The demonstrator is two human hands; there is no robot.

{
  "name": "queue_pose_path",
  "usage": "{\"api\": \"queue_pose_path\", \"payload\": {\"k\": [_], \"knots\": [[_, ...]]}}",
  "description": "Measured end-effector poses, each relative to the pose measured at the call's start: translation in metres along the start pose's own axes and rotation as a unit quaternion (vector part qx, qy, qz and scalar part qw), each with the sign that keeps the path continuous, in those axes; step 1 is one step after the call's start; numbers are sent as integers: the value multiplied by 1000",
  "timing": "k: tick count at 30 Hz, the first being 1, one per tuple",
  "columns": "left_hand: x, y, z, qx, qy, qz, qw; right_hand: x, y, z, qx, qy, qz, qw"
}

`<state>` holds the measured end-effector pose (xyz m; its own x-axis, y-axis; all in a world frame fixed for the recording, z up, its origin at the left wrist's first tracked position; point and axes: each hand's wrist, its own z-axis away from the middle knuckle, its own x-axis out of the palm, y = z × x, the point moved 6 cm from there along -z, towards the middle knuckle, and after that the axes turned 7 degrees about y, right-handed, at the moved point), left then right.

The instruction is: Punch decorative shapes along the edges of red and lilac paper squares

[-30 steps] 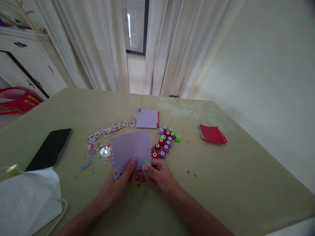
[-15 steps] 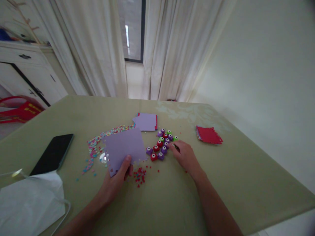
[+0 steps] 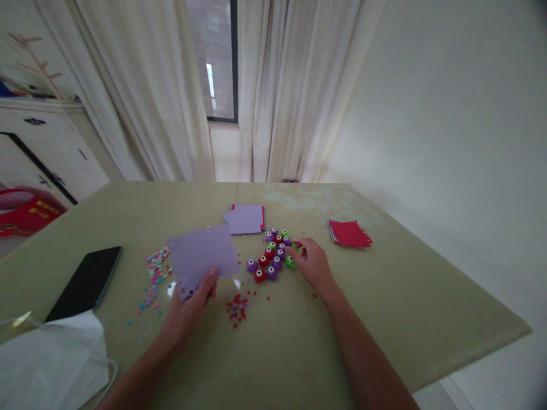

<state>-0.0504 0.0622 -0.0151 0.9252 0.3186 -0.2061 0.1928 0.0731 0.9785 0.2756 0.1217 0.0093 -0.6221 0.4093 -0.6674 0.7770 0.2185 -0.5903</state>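
My left hand [image 3: 194,304] holds a lilac paper sheet [image 3: 203,253] by its near edge, thumb on top; small cut-outs line its left and near edges. Beside a cluster of small eye-topped paper punches [image 3: 264,261] in purple, red and green is my right hand [image 3: 314,263]. Its thumb and forefinger are around a green punch [image 3: 294,245], partly hidden by the fingers. Another green punch [image 3: 290,262] stands on the table just below the thumb. Red and some blue paper bits [image 3: 237,307] lie between my hands.
Pastel confetti [image 3: 156,267] is scattered left of the sheet. A lilac-topped paper stack [image 3: 245,219] lies behind, and a red-topped stack [image 3: 350,233] at the right. A phone [image 3: 85,282] and a white face mask [image 3: 55,361] lie on the left of the table [image 3: 282,364].
A green punch now stands below my right thumb, let go there. My right hand has shifted to the green punch behind it. The left hand still holds the lilac sheet; the view has shifted.
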Motion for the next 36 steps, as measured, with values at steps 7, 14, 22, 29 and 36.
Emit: {"api": "queue_pose_path", "payload": {"k": [7,14,22,29,36], "knots": [[-11,19,-7,15,75,43,996,37,21,-35,-5,-11,-64,998],[-24,10,-12,-5,118,68,991,76,-9,-59,-72,-139,-141,977],[-29,1,-17,-58,136,99,984,79,-40,-26,-69,-173,-202,961],[-37,6,-10,-66,151,50,985,52,-23,7,-4,-147,-205,968],[-32,5,-5,-58,135,53,988,67,-47,32,-48,-169,-89,980]]}}
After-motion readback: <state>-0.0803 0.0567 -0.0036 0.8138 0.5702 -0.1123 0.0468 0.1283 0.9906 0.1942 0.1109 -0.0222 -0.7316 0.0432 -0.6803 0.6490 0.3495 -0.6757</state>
